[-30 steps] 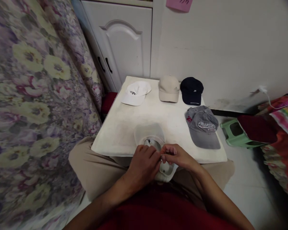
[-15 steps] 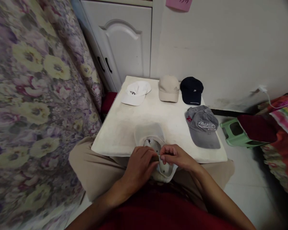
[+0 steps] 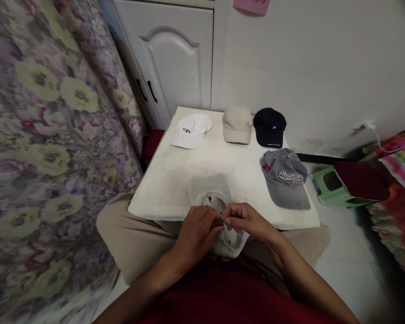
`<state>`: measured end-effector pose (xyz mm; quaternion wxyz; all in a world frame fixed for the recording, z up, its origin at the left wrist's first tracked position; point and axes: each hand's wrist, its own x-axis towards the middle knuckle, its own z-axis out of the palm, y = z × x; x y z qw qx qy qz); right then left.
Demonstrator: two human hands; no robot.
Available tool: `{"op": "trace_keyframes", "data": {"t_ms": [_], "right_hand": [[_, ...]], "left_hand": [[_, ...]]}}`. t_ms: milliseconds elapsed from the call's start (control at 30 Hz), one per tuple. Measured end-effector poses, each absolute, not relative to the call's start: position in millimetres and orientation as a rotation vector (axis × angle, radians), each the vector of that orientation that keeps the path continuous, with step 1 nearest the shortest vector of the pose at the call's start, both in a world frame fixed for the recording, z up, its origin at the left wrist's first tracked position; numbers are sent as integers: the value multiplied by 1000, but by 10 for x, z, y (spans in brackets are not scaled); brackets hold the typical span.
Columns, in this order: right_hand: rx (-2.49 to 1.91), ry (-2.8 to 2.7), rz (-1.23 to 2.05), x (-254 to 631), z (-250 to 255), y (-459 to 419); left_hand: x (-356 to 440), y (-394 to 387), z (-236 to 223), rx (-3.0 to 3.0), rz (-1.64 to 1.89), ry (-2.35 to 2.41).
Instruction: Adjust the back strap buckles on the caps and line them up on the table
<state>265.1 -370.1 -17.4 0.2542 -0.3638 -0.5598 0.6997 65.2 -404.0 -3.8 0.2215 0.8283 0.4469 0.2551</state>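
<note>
A pale baseball cap (image 3: 210, 185) lies upside down at the near edge of the table, its inside facing up and its brim pointing away from me. My left hand (image 3: 201, 228) is closed on the strap side of this cap, fingers bent over the band. Close beside it, my right hand (image 3: 242, 219) pinches at the same spot with thumb and forefinger. The fingertips of both hands almost meet there. What exactly they pinch is small and mostly covered by the fingers. Part of the cap's crown hangs below the hands, over my lap.
On the cream-covered table (image 3: 162, 180) lie a white cap (image 3: 192, 130), a beige cap (image 3: 238, 124), a navy cap (image 3: 270, 127) and a grey cap (image 3: 286, 177). A floral curtain (image 3: 54, 157) hangs at left. A green stool (image 3: 334, 184) stands right, a white cabinet (image 3: 175, 58) behind.
Both hands stay at the cap's strap, with only a very slight shift of the right fingers. The caps on the table have not moved.
</note>
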Motion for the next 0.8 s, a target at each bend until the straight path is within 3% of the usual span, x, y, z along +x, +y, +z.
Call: {"op": "trace_keyframes", "data": {"t_ms": [267,600,800], "right_hand": [[-911,-1544,1817,2682,-154,-3761],[-987,-1985,1036,2597,-184,-3811],[-984,-2156,890,2608,-184,-3817]], "left_hand": [[637,-4051,-14,2031,670,1262],[591,-4049,118,1667,706,1203],[601,-4022,64,1930,632,1335]]}}
